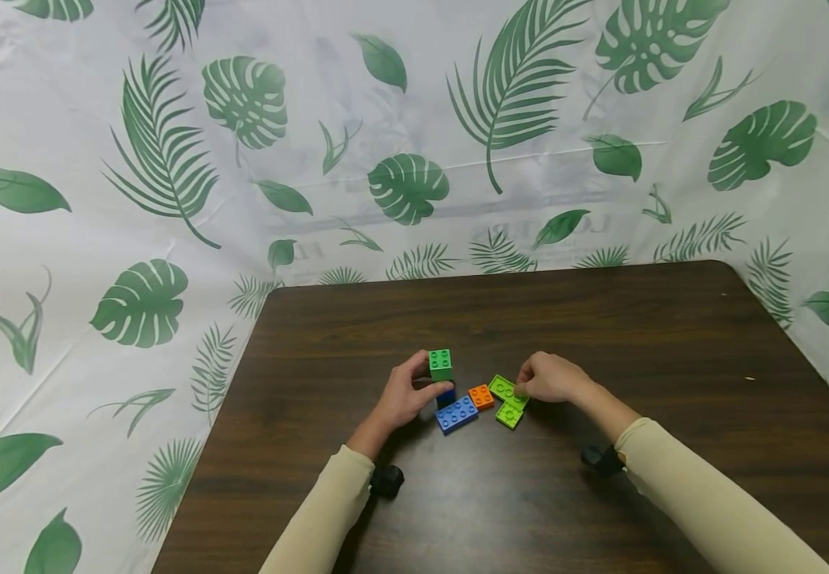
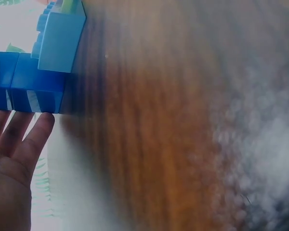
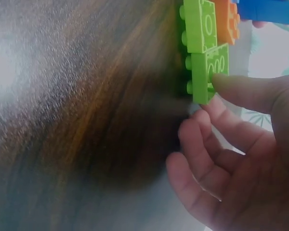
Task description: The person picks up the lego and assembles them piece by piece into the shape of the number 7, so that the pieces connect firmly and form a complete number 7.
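Observation:
My left hand [image 1: 402, 396] grips a stack of toy building bricks, its thumb and fingers on either side. A green brick [image 1: 440, 364] tops the stack, with dark blue bricks [image 2: 36, 82] beneath. Right against the stack lies a lighter blue brick [image 1: 457, 414], studs up, and an orange brick [image 1: 481, 397] stands at its far right corner. Two lime green bricks [image 1: 510, 414] lie hollow side up beside the orange one, edges meeting. With thumb and index finger my right hand [image 1: 552, 378] pinches the outer lime brick [image 3: 200, 77]; its other fingers curl loosely below.
The bricks are on a dark wood-grain table [image 1: 601, 319] with rounded corners. Behind it hangs a white sheet [image 1: 328, 80] printed with green leaves. Black wrist cameras [image 1: 387, 481] sit under both forearms, close over the tabletop.

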`<state>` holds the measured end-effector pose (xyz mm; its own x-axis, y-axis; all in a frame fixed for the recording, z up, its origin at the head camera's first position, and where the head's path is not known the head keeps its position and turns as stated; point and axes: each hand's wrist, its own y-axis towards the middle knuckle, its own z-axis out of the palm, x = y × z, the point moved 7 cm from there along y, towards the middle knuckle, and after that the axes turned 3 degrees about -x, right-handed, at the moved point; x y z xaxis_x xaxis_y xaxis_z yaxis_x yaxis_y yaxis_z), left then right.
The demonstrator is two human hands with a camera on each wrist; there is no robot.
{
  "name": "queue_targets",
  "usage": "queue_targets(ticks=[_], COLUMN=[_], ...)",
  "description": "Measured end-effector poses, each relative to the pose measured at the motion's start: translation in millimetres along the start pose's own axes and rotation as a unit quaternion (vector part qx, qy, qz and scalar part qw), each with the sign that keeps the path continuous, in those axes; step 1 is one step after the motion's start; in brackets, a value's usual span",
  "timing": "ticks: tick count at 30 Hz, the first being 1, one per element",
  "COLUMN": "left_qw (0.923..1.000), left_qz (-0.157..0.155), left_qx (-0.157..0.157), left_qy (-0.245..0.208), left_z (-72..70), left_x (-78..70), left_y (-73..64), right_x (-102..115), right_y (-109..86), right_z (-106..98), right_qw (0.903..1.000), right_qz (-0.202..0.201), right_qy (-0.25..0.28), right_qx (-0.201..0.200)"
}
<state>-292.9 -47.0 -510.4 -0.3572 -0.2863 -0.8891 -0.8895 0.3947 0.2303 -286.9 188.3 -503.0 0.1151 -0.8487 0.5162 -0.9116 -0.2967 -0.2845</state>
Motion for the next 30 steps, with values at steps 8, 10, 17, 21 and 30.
queue_targets(ticks=[8, 10, 17, 21, 30], left_qw=[1.0, 1.0, 1.0, 1.0, 0.9999], left_qz=[-0.005, -0.006, 0.002, 0.005, 0.003], left_qx=[0.0, 0.0, -0.002, 0.006, 0.011], left_qy=[0.0, 0.0, 0.002, -0.001, 0.002], left_z=[-0.1, 0.3, -1.2, -5.3, -5.8], left_x=[2.0, 2.5, -10.8, -30.9, -37.9], left_y=[0.4, 0.2, -2.1, -5.2, -5.4], right_x=[2, 1, -10, -16, -19], right_y=[-3.2, -3.1, 3.9, 7.9, 10.0], right_z=[-2, -2, -4, -4, -2], right_qw=[0.9996, 0.9995, 0.994, 0.982, 0.9049], right_qz=[0.001, 0.004, 0.02, 0.032, 0.083], right_qy=[0.028, 0.032, 0.105, 0.181, 0.416], right_qx=[0.001, -0.003, -0.024, -0.044, -0.032])
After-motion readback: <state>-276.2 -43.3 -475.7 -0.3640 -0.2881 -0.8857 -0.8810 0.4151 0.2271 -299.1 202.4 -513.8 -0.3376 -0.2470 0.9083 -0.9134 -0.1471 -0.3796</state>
